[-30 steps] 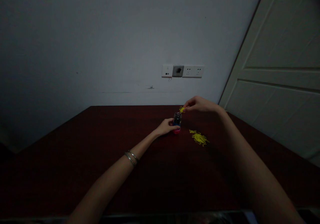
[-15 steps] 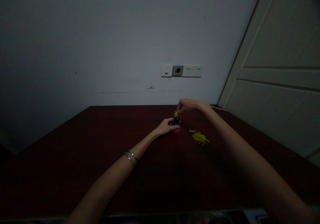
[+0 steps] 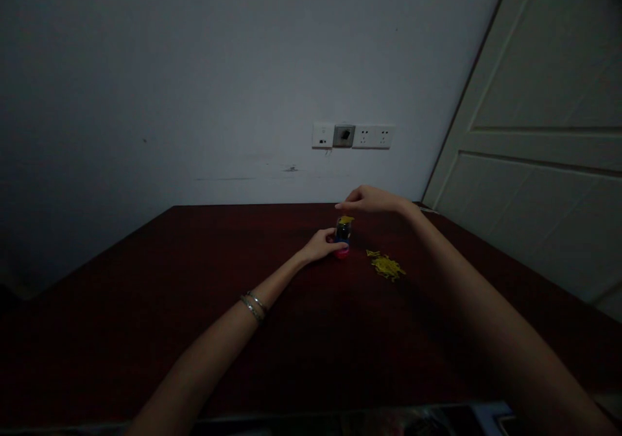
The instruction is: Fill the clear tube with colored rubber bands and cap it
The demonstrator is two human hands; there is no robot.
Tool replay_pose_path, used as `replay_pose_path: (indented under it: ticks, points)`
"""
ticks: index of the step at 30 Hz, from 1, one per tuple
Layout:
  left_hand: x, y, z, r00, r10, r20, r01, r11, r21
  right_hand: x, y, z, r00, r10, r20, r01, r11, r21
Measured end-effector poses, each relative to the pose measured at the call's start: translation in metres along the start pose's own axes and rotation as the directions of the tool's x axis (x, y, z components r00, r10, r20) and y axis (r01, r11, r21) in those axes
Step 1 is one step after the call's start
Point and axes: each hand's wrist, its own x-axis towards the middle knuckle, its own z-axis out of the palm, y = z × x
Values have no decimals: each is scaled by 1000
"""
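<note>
My left hand (image 3: 321, 245) is wrapped round a small clear container (image 3: 343, 234) with a dark middle, a blue band and a pink base, which stands upright on the table. Thin yellow pieces (image 3: 346, 219) lie across its top and stick out to the right. Just above the container hovers my right hand (image 3: 372, 199), its fingertips pointing left and apart from the yellow pieces. Nothing shows between those fingers. Right of the container lies a loose pile of thin yellow pieces (image 3: 387, 267), too small to make out their kind.
The dark red-brown table (image 3: 204, 280) reaches back to a pale wall (image 3: 218, 86). Sockets and switches (image 3: 372, 137) are set in that wall. A panelled white door or cupboard front (image 3: 539, 144) rises along the right side. The light is dim.
My right hand has risen off the top of the container, letting go of the yellow pieces there. These now lie flatter across the top. My left hand keeps its hold.
</note>
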Motion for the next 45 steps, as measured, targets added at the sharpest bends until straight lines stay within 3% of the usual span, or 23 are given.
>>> replay_pose_path:
  ticks: [4,12,17,20,24,29,37,45]
  points:
    - [1,-3,1,1000,18,-3,-18,1000,-2,-3,1,7,997,78,13,-78,996,-47]
    - [1,-3,1,1000,6,-9,-6,1000,10,7,-4,18,992,116,48,-116,993,-17]
    - [2,-2,2,1000,-2,-16,2,1000,19,13,-4,25,983,92,159,-92,996,-4]
    - [2,1,-5,998,0,60,-1,1000,18,14,-4,30,969,122,215,-124,992,-3]
    - [3,0,-29,977,-43,209,25,996,87,12,-9,32,956,186,225,-187,982,-14]
    - [3,-16,-48,994,-107,19,93,930,355,7,-16,29,957,187,222,-187,982,-21]
    - [16,-32,-31,997,15,-72,30,803,595,6,-12,25,985,101,137,-104,995,12]
    - [36,-31,-19,1000,-30,9,16,721,693,-4,-16,19,997,54,56,-53,998,-15]
